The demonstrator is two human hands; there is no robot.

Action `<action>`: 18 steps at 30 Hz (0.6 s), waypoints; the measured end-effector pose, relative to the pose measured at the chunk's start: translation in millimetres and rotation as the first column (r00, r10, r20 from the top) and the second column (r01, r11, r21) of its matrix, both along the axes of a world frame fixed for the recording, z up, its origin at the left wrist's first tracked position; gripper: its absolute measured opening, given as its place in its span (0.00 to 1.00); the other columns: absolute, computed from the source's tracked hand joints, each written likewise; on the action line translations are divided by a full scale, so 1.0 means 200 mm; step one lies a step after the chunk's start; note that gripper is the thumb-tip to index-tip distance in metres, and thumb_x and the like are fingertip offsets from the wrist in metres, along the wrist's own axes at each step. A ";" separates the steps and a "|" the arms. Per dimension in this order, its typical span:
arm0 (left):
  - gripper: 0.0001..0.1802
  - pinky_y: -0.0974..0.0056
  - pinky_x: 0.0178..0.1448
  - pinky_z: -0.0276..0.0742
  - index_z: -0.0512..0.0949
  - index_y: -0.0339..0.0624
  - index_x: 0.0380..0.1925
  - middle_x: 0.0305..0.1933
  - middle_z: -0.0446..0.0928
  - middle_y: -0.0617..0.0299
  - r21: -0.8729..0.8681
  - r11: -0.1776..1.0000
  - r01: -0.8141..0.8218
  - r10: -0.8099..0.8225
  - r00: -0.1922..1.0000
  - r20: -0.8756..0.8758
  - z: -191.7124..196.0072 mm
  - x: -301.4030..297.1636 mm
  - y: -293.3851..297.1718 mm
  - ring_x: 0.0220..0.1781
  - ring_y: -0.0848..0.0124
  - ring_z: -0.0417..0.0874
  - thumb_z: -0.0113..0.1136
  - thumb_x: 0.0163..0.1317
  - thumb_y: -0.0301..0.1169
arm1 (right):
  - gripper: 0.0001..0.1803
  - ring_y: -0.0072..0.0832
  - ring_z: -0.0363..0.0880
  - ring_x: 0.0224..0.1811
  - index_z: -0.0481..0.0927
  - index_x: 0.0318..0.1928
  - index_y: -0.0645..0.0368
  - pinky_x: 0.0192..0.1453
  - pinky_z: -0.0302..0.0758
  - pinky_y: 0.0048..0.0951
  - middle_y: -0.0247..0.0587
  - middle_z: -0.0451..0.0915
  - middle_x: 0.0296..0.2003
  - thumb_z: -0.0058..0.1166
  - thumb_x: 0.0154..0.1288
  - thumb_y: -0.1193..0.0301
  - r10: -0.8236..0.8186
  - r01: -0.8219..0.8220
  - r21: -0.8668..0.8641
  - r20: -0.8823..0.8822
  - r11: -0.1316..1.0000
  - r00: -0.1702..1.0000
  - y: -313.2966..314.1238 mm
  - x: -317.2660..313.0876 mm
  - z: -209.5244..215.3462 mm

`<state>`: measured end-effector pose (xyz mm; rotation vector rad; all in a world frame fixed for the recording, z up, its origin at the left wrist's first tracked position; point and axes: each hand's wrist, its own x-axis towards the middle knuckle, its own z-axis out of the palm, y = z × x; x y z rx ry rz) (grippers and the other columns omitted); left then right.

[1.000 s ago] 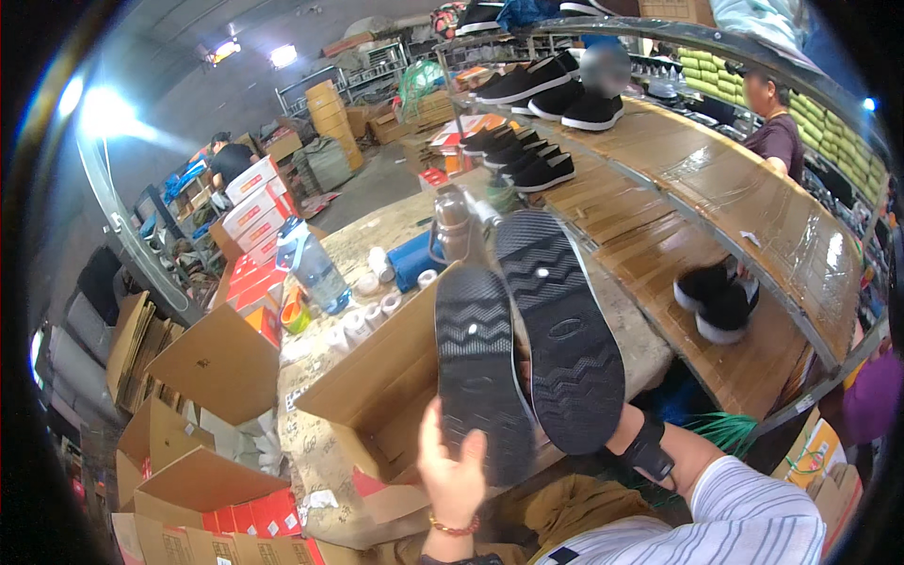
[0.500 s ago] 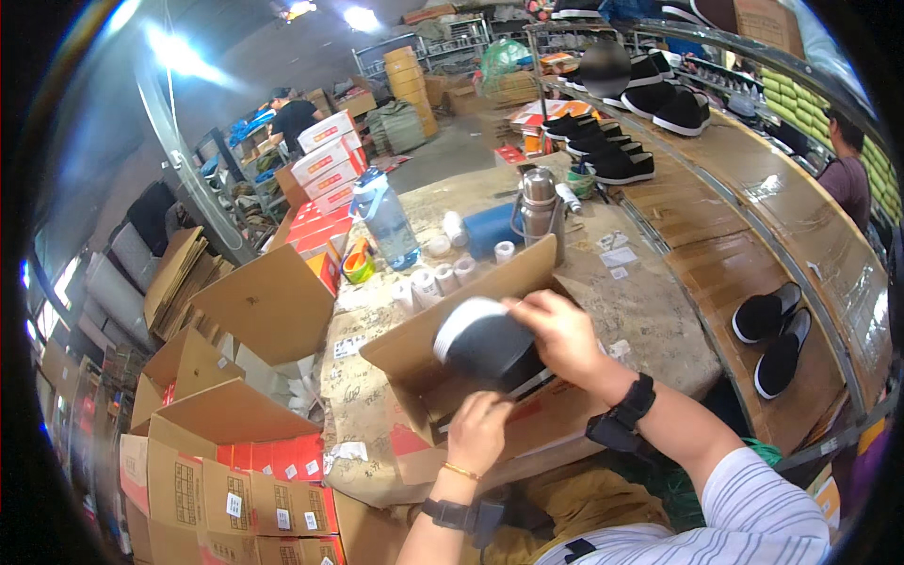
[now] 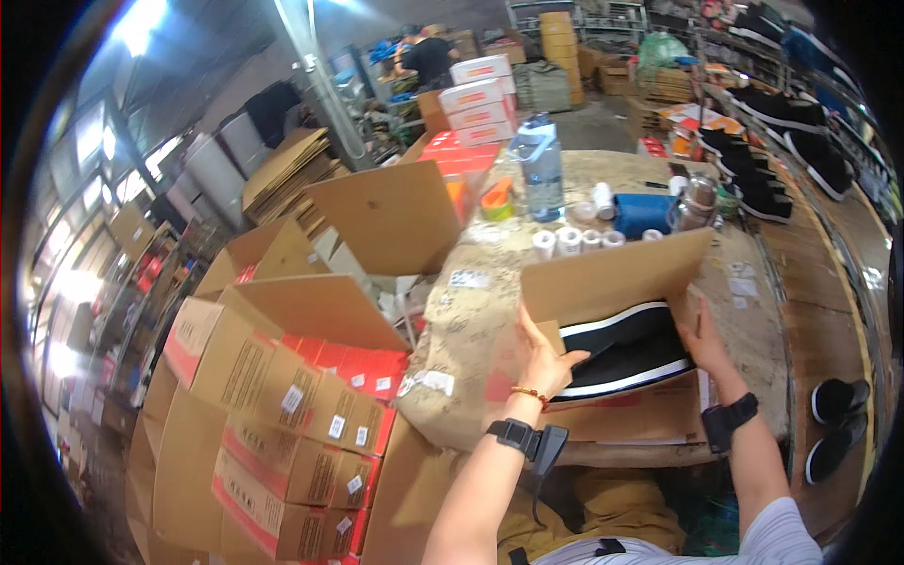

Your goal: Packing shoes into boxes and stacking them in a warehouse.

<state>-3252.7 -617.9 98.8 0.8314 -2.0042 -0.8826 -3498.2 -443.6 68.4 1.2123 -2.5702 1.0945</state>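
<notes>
In front of me on the table lies an open cardboard shoebox, its lid flap standing up at the far side. A pair of black shoes with white sole edges fills it. My left hand grips the left end of the box, the thumb bent over the edge beside the shoes. At the opposite end my right hand holds the box wall, with some of its fingers hidden behind the cardboard.
White rolls, a clear water bottle, a blue cylinder and a steel flask stand beyond the box. A large carton with several shoeboxes is at the left. Black shoes rest on the right-hand rack.
The shoe my right hand held over the box is now lying inside it. Both hands have moved to the box's ends, and the view has swung to the left.
</notes>
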 end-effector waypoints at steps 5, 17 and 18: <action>0.20 0.54 0.64 0.63 0.77 0.42 0.47 0.50 0.72 0.50 -0.293 0.956 -0.020 -0.029 0.986 -0.164 -0.08 0.21 -0.10 0.58 0.52 0.69 0.58 0.50 0.23 | 0.30 0.28 0.69 0.54 0.60 0.65 0.58 0.57 0.68 0.30 0.41 0.70 0.56 0.53 0.62 0.77 0.274 -0.079 -0.301 0.690 0.950 0.670 0.11 -0.21 0.10; 0.54 0.30 0.67 0.41 0.50 0.62 0.69 0.71 0.44 0.36 -0.219 0.825 0.521 -0.083 0.496 0.864 0.33 0.08 0.09 0.73 0.41 0.44 0.66 0.43 0.57 | 0.63 0.61 0.46 0.70 0.59 0.67 0.47 0.70 0.48 0.54 0.68 0.48 0.66 0.71 0.25 0.45 0.701 -0.461 0.728 -0.037 0.508 0.712 -0.04 0.09 0.61; 0.57 0.27 0.66 0.39 0.46 0.65 0.70 0.71 0.40 0.33 -0.178 0.824 0.538 -0.120 0.473 0.873 0.33 0.07 0.08 0.73 0.38 0.41 0.66 0.41 0.59 | 0.62 0.61 0.47 0.70 0.60 0.67 0.48 0.70 0.48 0.53 0.67 0.49 0.67 0.72 0.25 0.46 0.688 -0.459 0.685 -0.085 0.566 0.721 -0.04 0.06 0.57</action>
